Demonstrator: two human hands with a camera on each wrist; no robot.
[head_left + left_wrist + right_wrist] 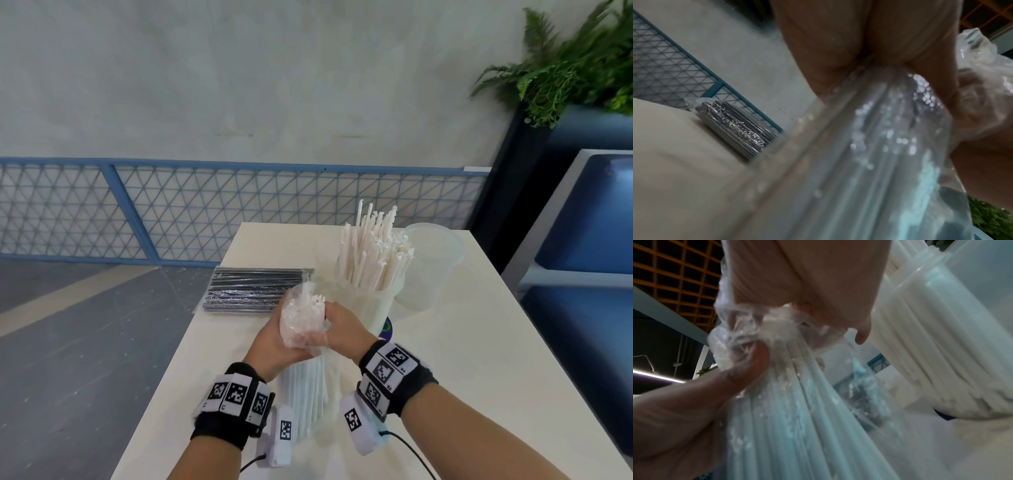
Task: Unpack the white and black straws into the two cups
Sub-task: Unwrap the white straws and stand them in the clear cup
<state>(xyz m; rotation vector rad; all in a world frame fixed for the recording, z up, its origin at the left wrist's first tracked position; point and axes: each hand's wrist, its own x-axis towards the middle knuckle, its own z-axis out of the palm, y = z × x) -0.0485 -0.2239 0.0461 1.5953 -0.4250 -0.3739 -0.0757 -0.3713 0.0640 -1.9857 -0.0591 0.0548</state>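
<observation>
Nearest, both hands clenched on the crinkled top of a bag of white straws (306,394) standing upright on the counter (479,342): left hand (274,342) and right hand (342,329) gripping slippery film. Probably light, stiff straws in loose wrap; best held around the bundle itself. Just beyond, a cup (373,301) already full of white straws; left, wrapped black straws (253,291) lying flat; farthest, an empty cup (431,263).

Bare table (496,342) lies right of the hands; the full cup (371,301), empty cup (433,267) and black straws (255,289) crowd the far side.
</observation>
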